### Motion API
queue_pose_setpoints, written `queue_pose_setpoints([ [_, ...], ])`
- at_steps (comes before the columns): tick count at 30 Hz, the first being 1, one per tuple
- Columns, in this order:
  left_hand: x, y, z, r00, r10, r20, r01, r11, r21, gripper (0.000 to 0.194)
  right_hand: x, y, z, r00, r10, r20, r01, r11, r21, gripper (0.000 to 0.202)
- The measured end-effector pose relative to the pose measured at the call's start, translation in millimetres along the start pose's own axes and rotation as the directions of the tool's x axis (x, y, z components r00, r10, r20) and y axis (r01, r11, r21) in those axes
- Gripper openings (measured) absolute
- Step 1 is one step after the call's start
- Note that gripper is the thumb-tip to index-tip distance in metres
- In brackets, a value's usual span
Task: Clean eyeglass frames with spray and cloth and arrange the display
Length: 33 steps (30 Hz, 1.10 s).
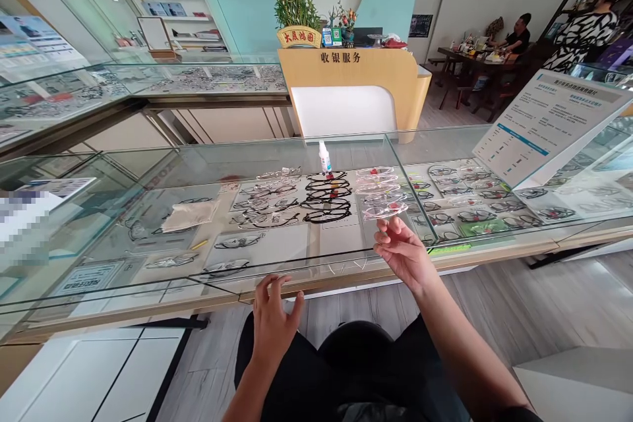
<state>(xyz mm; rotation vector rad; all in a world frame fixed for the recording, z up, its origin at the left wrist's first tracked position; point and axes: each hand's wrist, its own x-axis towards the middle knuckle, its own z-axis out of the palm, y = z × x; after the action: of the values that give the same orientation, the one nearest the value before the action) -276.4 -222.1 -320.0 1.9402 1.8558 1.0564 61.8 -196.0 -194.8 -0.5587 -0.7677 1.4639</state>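
Observation:
My right hand [403, 254] hovers at the near end of a column of pale pink and clear eyeglasses [384, 210]. Its fingers are half curled and a little apart, with nothing visible in them. At the counter's front edge, my left hand [275, 316] has its fingers spread, empty, close to the wooden trim. Black eyeglasses [327, 215] form a middle column. To their left lie several dark and thin-rimmed eyeglasses [267, 219]. A white spray bottle [324, 157] stands upright behind the black column.
The glass counter [277, 257] spans the view. A beige cloth [188, 215] lies left, and a tilted printed sign [548, 125] stands right, near more eyeglasses [477, 216]. Beyond are a wooden reception desk [356, 69] and two people at the back right. A black stool [353, 339] is below.

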Motion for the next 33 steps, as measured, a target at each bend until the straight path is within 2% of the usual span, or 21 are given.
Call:
queue_pose_setpoints([
  [2,-1.5,6.6,-7.5,0.997,-0.068,0.037,0.07,0.995,-0.069,0.059,-9.0,9.8,1.4,0.981,-0.177,0.074,0.19,0.95,-0.249,0.035],
  [3,-2.9,12.4,-11.9,0.991,-0.111,0.078,0.12,0.985,-0.122,0.061,-15.2,16.1,3.5,0.949,-0.282,0.142,0.315,0.859,-0.402,0.029],
  [5,-6.1,30.0,-20.8,0.955,-0.178,0.238,0.241,0.933,-0.269,0.061,-30.3,31.2,9.6,0.84,-0.415,0.349,0.537,0.546,-0.643,0.026],
  [7,-9.3,54.0,-27.7,0.875,-0.145,0.462,0.364,0.827,-0.429,0.059,-46.2,48.4,16.1,0.727,-0.388,0.567,0.67,0.22,-0.709,0.03],
  [8,-10.7,66.7,-29.9,0.832,-0.094,0.546,0.41,0.768,-0.493,0.058,-53.4,57.2,18.5,0.678,-0.345,0.649,0.715,0.104,-0.691,0.029],
  [10,-13.7,89.3,-31.1,0.767,-0.009,0.642,0.48,0.672,-0.564,0.054,-64.6,73.1,19.5,0.596,-0.268,0.757,0.777,-0.042,-0.628,0.023],
  [11,-15.4,97.4,-30.0,0.745,0.017,0.667,0.504,0.64,-0.58,0.053,-68.7,79.5,18.0,0.572,-0.24,0.784,0.792,-0.088,-0.604,0.021],
  [12,-17.4,102.5,-28.1,0.728,0.029,0.685,0.526,0.618,-0.585,0.051,-71.9,84.6,15.3,0.559,-0.215,0.801,0.799,-0.119,-0.59,0.02],
  [14,-22.5,104.0,-21.7,0.704,0.027,0.71,0.563,0.589,-0.58,0.049,-76.6,90.5,7.7,0.566,-0.145,0.812,0.796,-0.162,-0.583,0.02],
  [16,-28.8,96.4,-13.4,0.701,-0.014,0.713,0.6,0.551,-0.58,0.051,-80.6,92.1,-0.2,0.584,-0.079,0.808,0.787,-0.187,-0.587,0.018],
  [20,-38.7,77.7,-0.3,0.688,-0.106,0.718,0.668,0.479,-0.569,0.052,-88.5,91.1,-8.0,0.58,-0.041,0.814,0.793,-0.202,-0.575,0.02],
  [23,-38.6,75.1,-0.8,0.624,-0.072,0.778,0.707,0.475,-0.524,0.058,-92.5,90.7,-6.6,0.566,-0.055,0.822,0.802,-0.191,-0.565,0.024],
  [26,-35.2,80.2,-8.5,0.549,-0.014,0.836,0.748,0.455,-0.483,0.057,-94.1,91.4,-4.8,0.544,-0.083,0.835,0.816,-0.18,-0.549,0.027],
  [28,-33.4,83.1,-13.6,0.523,0.009,0.852,0.771,0.421,-0.478,0.053,-94.0,92.8,-4.7,0.535,-0.068,0.842,0.823,-0.183,-0.538,0.026],
  [31,-31.6,83.7,-16.6,0.525,0.015,0.851,0.796,0.345,-0.498,0.046,-92.2,95.1,-4.3,0.534,-0.041,0.844,0.823,-0.202,-0.531,0.02],
  [33,-30.0,82.7,-15.3,0.542,0.013,0.84,0.802,0.292,-0.522,0.041,-90.3,96.2,-2.3,0.543,-0.092,0.835,0.811,-0.203,-0.549,0.018],
])
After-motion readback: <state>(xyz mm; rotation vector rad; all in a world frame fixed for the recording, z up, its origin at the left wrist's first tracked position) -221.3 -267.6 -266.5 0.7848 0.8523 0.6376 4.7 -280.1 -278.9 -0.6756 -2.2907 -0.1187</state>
